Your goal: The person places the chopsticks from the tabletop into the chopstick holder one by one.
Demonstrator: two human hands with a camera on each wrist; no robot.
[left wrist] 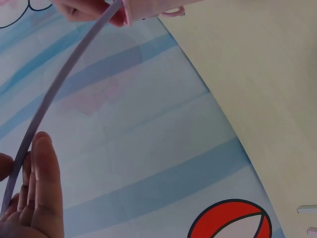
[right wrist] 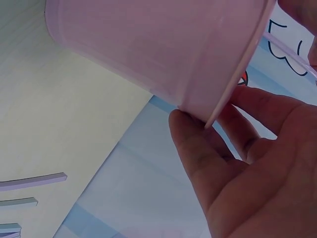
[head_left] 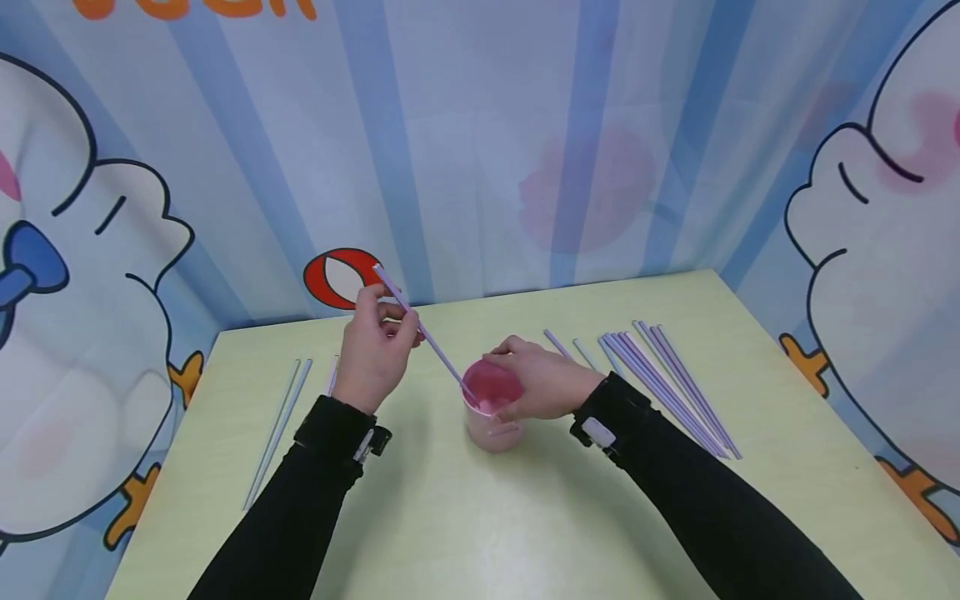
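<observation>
Between the thumb and fingers of my left hand [head_left: 377, 350] is a thin purple stick [head_left: 442, 354], gripped near its upper part. It slants down to the right, and its lower end is inside the mouth of a pink cup [head_left: 491, 435]. The cup stands upright on the table in the head view. My right hand [head_left: 551, 382] holds the cup at its rim from the right; the right wrist view shows the fingertips [right wrist: 184, 124] pinching the rim.
Several purple and pale blue sticks [head_left: 667, 392] lie on the table [head_left: 465, 533] right of the cup, partly behind my right forearm. At the left lie a few more sticks [head_left: 277, 433]. A printed curtain [head_left: 480, 150] hangs behind the table's far edge.
</observation>
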